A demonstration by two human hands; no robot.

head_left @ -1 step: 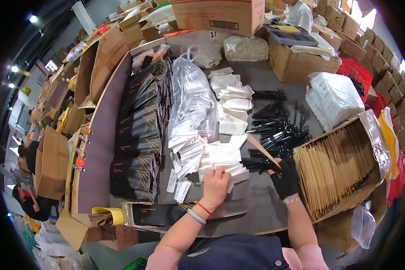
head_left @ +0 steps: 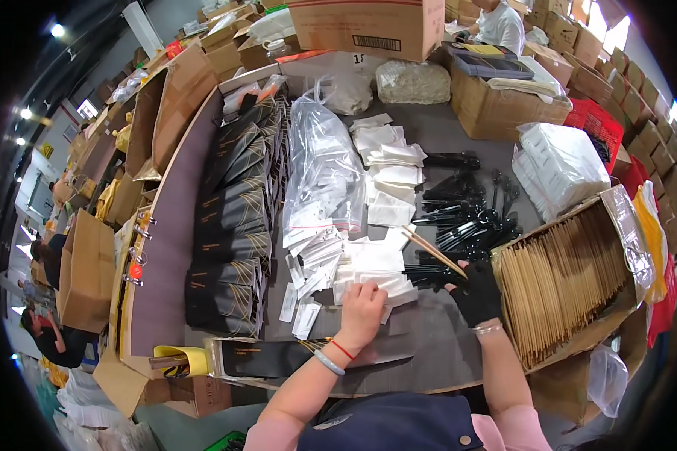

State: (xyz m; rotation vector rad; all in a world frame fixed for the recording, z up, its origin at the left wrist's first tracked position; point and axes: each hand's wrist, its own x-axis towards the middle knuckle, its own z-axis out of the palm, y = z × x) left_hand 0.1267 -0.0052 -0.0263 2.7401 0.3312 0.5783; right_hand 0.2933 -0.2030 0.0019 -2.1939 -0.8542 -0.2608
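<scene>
My left hand (head_left: 363, 312) rests on a pile of small white paper packets (head_left: 372, 255), its fingers bent and close together over the nearest one. A black fingerless glove covers my right hand (head_left: 477, 297), closed around the near ends of a pair of wooden chopsticks (head_left: 436, 254). Their far tips point up and left over the packets. Just beyond that hand lie black plastic spoons (head_left: 459, 225) in loose bunches. Narrow white packets (head_left: 320, 259) spill from a clear plastic bag (head_left: 320, 150) left of the pile. Beneath my left forearm is a flat black printed sleeve (head_left: 267, 358).
Black printed sleeves (head_left: 229, 240) stand in an overlapping row at left. On the right, an open carton (head_left: 639, 244) holds many wooden sticks. Behind it sits a plastic-wrapped white stack (head_left: 560, 169). Cartons (head_left: 504, 105) line the far edge, where another person (head_left: 498, 26) is.
The chopsticks have turned slightly in my right hand, and two separate sticks now show where they looked like one broad piece. My left hand stays nearly still.
</scene>
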